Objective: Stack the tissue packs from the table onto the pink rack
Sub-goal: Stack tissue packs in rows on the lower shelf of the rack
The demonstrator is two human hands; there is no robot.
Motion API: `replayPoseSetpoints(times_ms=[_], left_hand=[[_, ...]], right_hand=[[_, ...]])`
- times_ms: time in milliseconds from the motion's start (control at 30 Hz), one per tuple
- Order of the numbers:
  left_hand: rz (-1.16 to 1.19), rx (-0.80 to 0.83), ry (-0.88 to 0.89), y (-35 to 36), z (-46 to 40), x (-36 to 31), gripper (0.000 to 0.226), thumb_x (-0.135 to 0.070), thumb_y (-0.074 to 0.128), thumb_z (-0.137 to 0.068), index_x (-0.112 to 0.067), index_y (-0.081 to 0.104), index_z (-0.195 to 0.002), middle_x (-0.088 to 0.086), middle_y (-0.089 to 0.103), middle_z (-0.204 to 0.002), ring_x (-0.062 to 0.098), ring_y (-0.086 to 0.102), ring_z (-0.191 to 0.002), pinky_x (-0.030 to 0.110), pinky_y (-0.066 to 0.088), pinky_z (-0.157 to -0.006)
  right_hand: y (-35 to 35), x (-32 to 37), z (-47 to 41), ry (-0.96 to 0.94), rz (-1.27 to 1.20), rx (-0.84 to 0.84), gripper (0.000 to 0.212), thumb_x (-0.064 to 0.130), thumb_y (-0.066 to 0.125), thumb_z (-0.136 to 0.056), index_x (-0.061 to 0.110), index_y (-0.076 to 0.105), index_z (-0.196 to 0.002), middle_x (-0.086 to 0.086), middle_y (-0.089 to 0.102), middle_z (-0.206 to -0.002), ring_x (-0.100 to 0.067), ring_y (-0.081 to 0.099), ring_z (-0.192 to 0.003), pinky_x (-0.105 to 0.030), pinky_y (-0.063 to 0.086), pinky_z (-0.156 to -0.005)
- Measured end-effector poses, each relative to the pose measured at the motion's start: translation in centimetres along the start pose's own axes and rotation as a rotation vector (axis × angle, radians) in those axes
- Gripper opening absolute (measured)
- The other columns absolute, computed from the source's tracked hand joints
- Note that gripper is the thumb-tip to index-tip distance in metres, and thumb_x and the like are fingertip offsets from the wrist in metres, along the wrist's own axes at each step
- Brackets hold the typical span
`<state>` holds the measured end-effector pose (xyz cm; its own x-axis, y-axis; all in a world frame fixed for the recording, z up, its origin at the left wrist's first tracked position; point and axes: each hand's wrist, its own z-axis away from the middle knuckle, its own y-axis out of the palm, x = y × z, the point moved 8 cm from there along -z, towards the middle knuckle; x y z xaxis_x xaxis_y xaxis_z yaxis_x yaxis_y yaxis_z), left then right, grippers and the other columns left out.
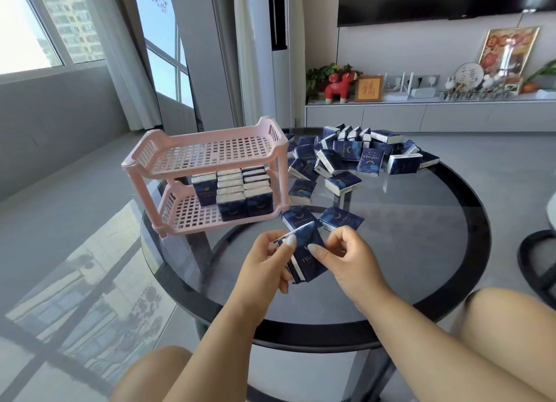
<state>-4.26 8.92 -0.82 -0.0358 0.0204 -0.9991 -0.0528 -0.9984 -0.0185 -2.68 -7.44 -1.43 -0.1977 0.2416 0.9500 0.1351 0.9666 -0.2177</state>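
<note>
The fingers [290, 240] of the left hand [264, 261] curl round the left edge of a small bundle of dark blue tissue packs [307, 255], thumb on top, while the right hand [350, 260] pinches the bundle's right side between thumb and bent fingers. The bundle is tilted, held just above the glass table [421, 230] near its front middle, between the two hands.

Just beyond the hands, two loose packs [341, 218] lie flat on the table, side by side. Farther back a large heap of packs [355, 155] is scattered across the far part of the table, some flat, some on edge.

The pink rack [207, 173] stands on the table's left side, to the left of and beyond the hands. Its upper shelf [207, 153] carries nothing. Its lower shelf [192, 213] holds upright packs in rows [240, 191], filling the right and middle part, with the left part of the shelf bare.

Both forearms reach in from the lower edge, converging toward the bundle, with the person's knees showing beneath at either side.
</note>
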Motion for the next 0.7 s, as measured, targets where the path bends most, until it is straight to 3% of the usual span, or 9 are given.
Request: replayPoseSetpoints(times_ms=[167, 233, 300, 400, 533, 667, 700], left_hand=[[-0.016, -0.105, 0.035, -0.8, 0.0, 0.0, 0.04, -0.017, 0.077, -0.081, -0.025, 0.057, -0.114, 0.005, 0.065, -0.105, 0.009, 0.054, -0.061, 0.02, 0.039, -0.047], [-0.042, -0.143, 0.088, -1.3, -0.1, -0.6, 0.04, -0.012, 0.078, -0.079, -0.023, 0.059, -0.112, 0.004, 0.07, -0.1, 0.005, 0.051, -0.058, 0.015, 0.04, -0.048], [-0.07, -0.148, 0.129, -1.8, -0.1, -1.3, 0.041, -0.007, 0.079, -0.078, -0.021, 0.06, -0.112, 0.003, 0.07, -0.092, 0.004, 0.049, -0.056, 0.014, 0.041, -0.05], [-0.163, -0.111, 0.137, -2.1, -0.1, -1.3, 0.044, -0.007, 0.08, -0.076, -0.027, 0.06, -0.109, 0.005, 0.062, -0.078, 0.004, 0.045, -0.054, 0.016, 0.04, -0.05], [-0.239, -0.098, 0.157, -2.2, 0.0, -1.4, 0.045, -0.008, 0.08, -0.075, -0.036, 0.057, -0.102, -0.007, 0.063, -0.082, -0.001, 0.046, -0.052, 0.015, 0.043, -0.052], [-0.301, -0.107, 0.191, -2.7, 0.3, -1.8, 0.043, -0.011, 0.079, -0.078, -0.037, 0.056, -0.102, -0.017, 0.065, -0.086, -0.002, 0.048, -0.056, 0.008, 0.042, -0.055], [-0.311, -0.114, 0.195, -3.0, 0.4, -2.0, 0.042, -0.011, 0.079, -0.078, -0.035, 0.057, -0.105, -0.017, 0.066, -0.087, -0.003, 0.048, -0.057, 0.007, 0.042, -0.055]], right_hand=[[0.5, 1.0, 0.5, -0.009, 0.047, 0.027, 0.02, 0.037, 0.068, -0.083, 0.023, 0.054, -0.086, 0.007, 0.06, -0.084, 0.002, 0.054, -0.073, -0.013, 0.044, -0.067], [0.7, 1.2, 0.8, -0.002, -0.009, 0.064, 0.019, 0.045, 0.058, -0.089, 0.029, 0.055, -0.1, 0.011, 0.062, -0.098, 0.002, 0.057, -0.091, -0.013, 0.043, -0.077], [1.3, 1.3, 1.0, -0.018, -0.036, 0.142, 0.036, 0.056, 0.047, -0.086, 0.034, 0.055, -0.113, 0.015, 0.062, -0.113, 0.001, 0.055, -0.107, -0.02, 0.042, -0.09], [2.7, 1.6, 1.4, -0.075, 0.065, 0.278, 0.052, 0.067, 0.036, -0.082, 0.039, 0.049, -0.124, 0.017, 0.058, -0.125, 0.004, 0.05, -0.116, -0.024, 0.041, -0.098], [3.4, 1.8, 1.6, -0.117, 0.194, 0.341, 0.058, 0.07, 0.03, -0.084, 0.039, 0.047, -0.13, 0.019, 0.056, -0.126, 0.001, 0.047, -0.12, -0.031, 0.04, -0.101], [3.2, 2.0, 1.8, -0.111, 0.169, 0.331, 0.04, 0.064, 0.031, -0.09, 0.043, 0.053, -0.117, 0.018, 0.061, -0.118, 0.003, 0.05, -0.114, -0.024, 0.041, -0.095], [3.2, 1.8, 1.7, -0.093, 0.174, 0.32, 0.046, 0.066, 0.028, -0.09, 0.038, 0.057, -0.113, 0.015, 0.062, -0.114, 0.001, 0.052, -0.112, -0.027, 0.042, -0.094]])
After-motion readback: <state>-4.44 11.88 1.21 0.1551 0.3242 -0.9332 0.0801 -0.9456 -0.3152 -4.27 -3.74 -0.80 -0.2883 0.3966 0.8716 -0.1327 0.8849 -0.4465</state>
